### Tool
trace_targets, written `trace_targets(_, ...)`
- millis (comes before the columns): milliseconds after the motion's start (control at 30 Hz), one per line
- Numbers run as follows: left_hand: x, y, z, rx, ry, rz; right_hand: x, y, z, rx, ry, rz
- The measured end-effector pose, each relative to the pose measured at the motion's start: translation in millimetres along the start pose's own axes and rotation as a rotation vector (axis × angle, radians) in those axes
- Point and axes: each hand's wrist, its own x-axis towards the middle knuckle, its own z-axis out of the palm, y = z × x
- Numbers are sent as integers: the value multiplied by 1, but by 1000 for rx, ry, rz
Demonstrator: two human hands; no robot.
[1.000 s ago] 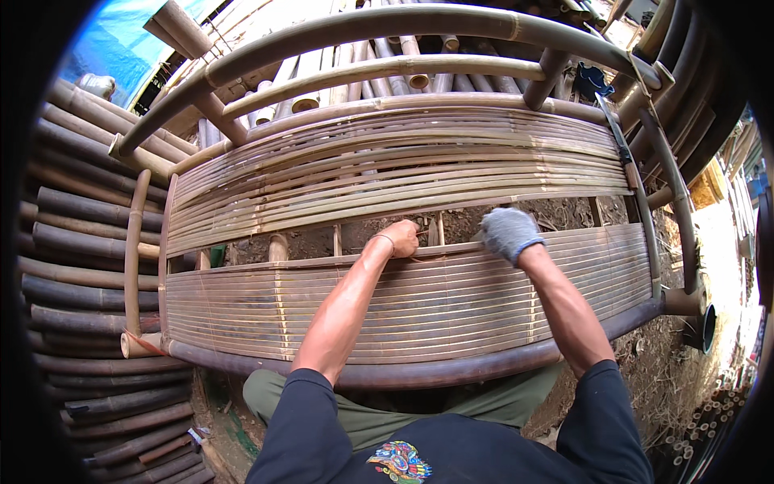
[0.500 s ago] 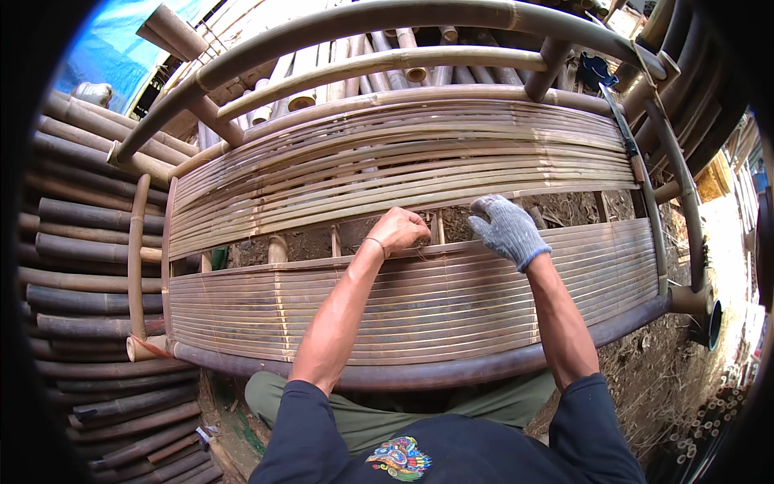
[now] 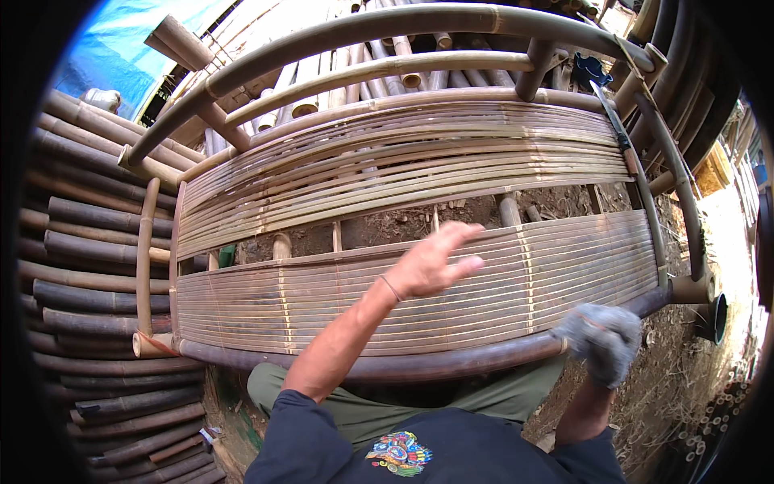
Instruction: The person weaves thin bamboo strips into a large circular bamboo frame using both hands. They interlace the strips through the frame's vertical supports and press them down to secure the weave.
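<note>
A bamboo bench seat lies across my lap, made of front slats (image 3: 242,310) and back slats (image 3: 339,194) with an open gap between them. My left hand (image 3: 431,266) is bare and hovers over the front slats near the gap, fingers stretched and apart, with nothing in it. My right hand (image 3: 603,343) wears a grey knitted glove and is at the front right end of the dark bamboo front rail (image 3: 451,360). Its fingers look curled closed, though motion blurs them; whatever they may hold cannot be made out.
A long-bladed knife (image 3: 614,125) rests along the bench's right end. The curved backrest rail (image 3: 347,31) rises at the far side. Stacked bamboo poles (image 3: 97,298) fill the left. A dark cup-like container (image 3: 711,320) is beyond the right front corner.
My gloved right hand has left the gap and swung down and right to the front rail's end. My left hand has lifted from the gap's edge, moved slightly right and spread its fingers.
</note>
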Motion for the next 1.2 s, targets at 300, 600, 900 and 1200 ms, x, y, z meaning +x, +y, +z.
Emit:
trace_targets(300,-53,143,85,9,21,669,49,76,40,364,-65,1106)
trace_targets(600,-30,4,-10,277,550,-171,122,60,72,-637,-21,-108)
trace_targets(900,-9,-81,10,386,-58,-619,177,63,35,-157,-185,634)
trace_targets(1200,-2,-81,7,421,-129,-696,56,102,105,-700,-745,13)
